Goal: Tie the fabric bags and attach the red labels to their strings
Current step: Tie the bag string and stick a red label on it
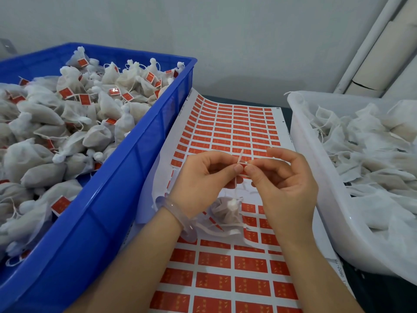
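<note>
Blue crate (108,199), left: heaped with tied, labelled bags (45,154). White tub (316,177), right: holds loose bags (372,143) with no red showing, so presumably the untied stock.

Label sheet (225,132) lies between the two containers and curls up at its far end. Rows of red labels; some slots near the hands look peeled bare.

Left hand (200,177), clear bangle (173,211) on its wrist, and right hand (284,177) meet over the sheet. Both have their fingers curled and pinch the string (241,158) between thumb and forefinger, tips nearly touching. A short end stands up above the pinch.

Working bag (228,211): below the hands, on or just over the sheet; cannot tell whether it hangs or rests. Neck looks gathered. The string runs from it up to the fingers. No label seen on this string.

Handling, judged:
- The bag is a thin, soft mesh pouch, light but filled. It would swing if lifted by the string and would deform if squeezed.
- The string is thin and limp and likely slips, so it wants a fingertip pinch close to the working point, kept taut.
- Best hold: string near the knot; the bag body only to steady it.
- A label is adhesive, so take it by one edge and fold it over the string.
</note>
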`<state>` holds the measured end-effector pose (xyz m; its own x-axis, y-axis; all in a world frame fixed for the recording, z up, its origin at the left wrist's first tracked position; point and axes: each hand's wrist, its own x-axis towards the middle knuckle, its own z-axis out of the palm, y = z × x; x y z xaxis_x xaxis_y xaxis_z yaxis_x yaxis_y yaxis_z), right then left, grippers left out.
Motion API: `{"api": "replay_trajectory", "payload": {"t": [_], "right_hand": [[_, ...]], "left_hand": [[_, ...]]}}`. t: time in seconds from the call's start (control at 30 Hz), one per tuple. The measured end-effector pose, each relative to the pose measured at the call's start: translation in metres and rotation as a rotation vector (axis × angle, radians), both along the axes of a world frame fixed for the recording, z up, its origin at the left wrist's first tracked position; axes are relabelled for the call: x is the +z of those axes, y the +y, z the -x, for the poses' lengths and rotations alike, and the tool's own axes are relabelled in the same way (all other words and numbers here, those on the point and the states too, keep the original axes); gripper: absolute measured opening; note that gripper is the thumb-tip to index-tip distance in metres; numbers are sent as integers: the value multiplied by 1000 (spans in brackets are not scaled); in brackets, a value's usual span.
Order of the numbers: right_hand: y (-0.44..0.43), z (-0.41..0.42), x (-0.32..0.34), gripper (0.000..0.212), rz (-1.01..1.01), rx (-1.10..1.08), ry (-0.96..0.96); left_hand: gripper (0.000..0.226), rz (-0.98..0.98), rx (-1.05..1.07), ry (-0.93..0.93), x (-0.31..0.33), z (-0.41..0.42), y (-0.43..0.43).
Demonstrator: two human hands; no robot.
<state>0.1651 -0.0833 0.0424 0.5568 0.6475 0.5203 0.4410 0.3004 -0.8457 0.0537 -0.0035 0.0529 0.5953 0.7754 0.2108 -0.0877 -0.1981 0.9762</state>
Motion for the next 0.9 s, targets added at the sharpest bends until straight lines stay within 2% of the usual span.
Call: {"api": "replay_trajectory", "payload": {"t": [0.13,0.37,0.73,0.9], "right_hand": [[0,2,1,36,1,22,31],[0,0,-3,32,39,-18,-73],[0,3,2,29,63,85,50],[0,3,0,16,110,105,11]], "left_hand": [[12,30,43,-29,0,1,2],[14,3,32,0,-1,0,3],[16,-82,31,66,0,-1,-1],[15,-45,3,42,1,0,-1]]}}
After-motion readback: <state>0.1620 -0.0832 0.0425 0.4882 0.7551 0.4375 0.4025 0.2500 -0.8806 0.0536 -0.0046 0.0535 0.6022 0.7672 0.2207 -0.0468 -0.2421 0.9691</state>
